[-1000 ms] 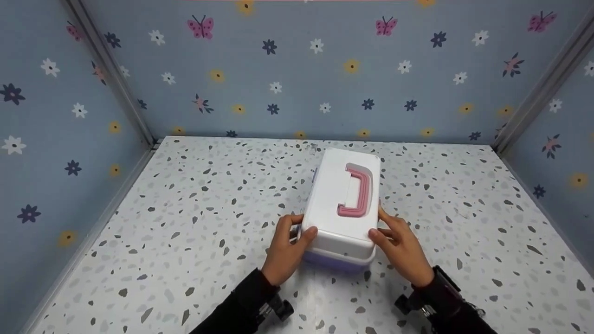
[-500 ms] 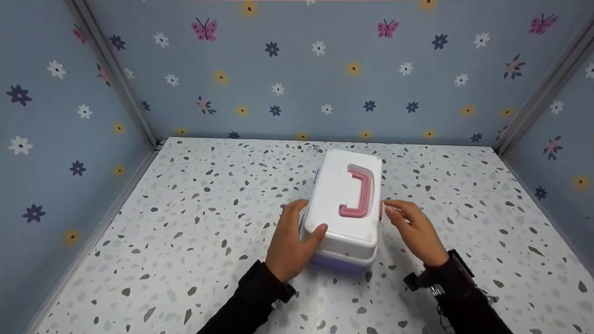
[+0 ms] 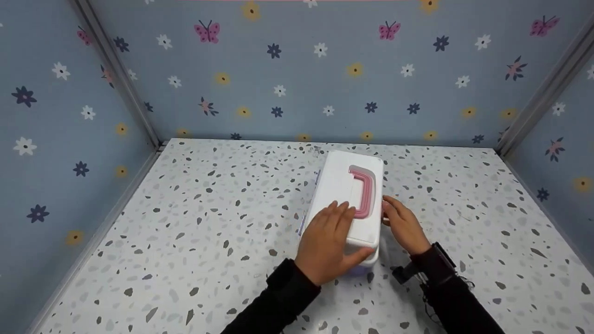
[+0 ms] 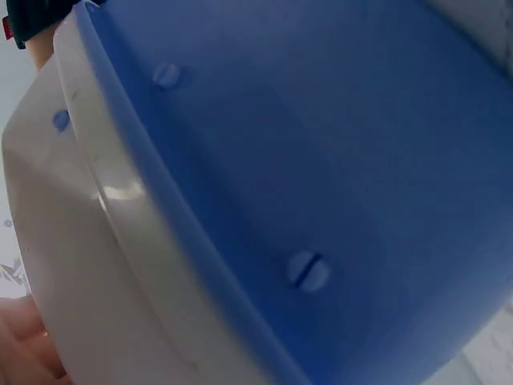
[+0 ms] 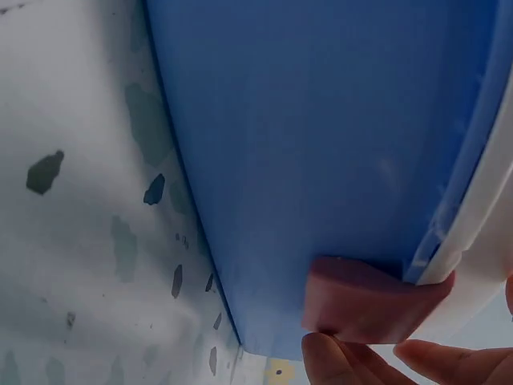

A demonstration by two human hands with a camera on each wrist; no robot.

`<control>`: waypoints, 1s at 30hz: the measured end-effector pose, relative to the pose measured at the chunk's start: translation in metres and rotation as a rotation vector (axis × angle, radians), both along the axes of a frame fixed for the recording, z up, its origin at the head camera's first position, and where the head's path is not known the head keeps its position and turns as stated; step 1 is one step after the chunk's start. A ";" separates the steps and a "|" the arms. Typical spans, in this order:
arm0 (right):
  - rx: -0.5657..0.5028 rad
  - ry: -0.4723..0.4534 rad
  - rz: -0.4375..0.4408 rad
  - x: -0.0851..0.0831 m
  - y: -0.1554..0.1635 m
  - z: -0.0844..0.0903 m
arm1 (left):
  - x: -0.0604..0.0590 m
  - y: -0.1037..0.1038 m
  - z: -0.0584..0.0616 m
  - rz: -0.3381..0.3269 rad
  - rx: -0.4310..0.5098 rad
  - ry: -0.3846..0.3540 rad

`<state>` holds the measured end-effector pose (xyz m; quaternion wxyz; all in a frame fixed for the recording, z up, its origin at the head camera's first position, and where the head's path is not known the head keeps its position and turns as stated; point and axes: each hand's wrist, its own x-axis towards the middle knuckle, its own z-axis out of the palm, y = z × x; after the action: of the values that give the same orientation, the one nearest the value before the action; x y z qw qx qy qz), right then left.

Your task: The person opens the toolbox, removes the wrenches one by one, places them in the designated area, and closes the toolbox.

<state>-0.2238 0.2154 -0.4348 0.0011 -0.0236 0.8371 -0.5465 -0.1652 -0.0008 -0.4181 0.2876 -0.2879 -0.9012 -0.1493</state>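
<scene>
A storage box [image 3: 345,188] with a white lid and purplish base stands on the table; the wrist views show its base blue. A pink handle [image 3: 365,195] lies folded in the lid's recess. My left hand [image 3: 327,243] rests on the near part of the lid, its fingers extended up to the handle's near end and its thumb along the near edge. At the box's right side, my right hand [image 3: 406,227] has its fingertips [image 5: 325,359] on a pink latch [image 5: 373,301]. That latch overlaps the lid's rim. Round blue pegs [image 4: 309,271] show on the opposite side.
Speckled white table [image 3: 222,208] spreads around the box. Blue flowered panels, including the back wall [image 3: 297,69], enclose it behind and on both sides, with grey metal posts [image 3: 123,74] at the corners.
My left hand has moved from the box's near left corner up onto the lid. My right hand has left the near right corner and moved to the latch. The box stays put.
</scene>
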 end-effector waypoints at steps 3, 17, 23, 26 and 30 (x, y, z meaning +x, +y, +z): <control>-0.003 -0.018 0.011 -0.003 0.002 -0.002 | -0.001 0.004 0.001 0.033 -0.078 -0.036; -0.245 -0.229 0.044 -0.008 0.012 -0.011 | -0.002 0.009 -0.003 0.083 -0.133 0.019; -0.498 -0.364 0.065 -0.009 0.021 -0.014 | -0.002 0.009 -0.005 0.079 -0.114 0.048; -0.532 -0.392 0.085 -0.010 0.023 -0.015 | -0.003 0.009 -0.006 0.075 -0.101 0.049; -0.557 -0.396 0.100 -0.011 0.024 -0.016 | -0.003 0.009 -0.007 0.073 -0.093 0.054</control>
<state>-0.2347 0.2394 -0.4512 0.1839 0.0427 0.6370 -0.7474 -0.1678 0.0081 -0.4249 0.3033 -0.2720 -0.9089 -0.0887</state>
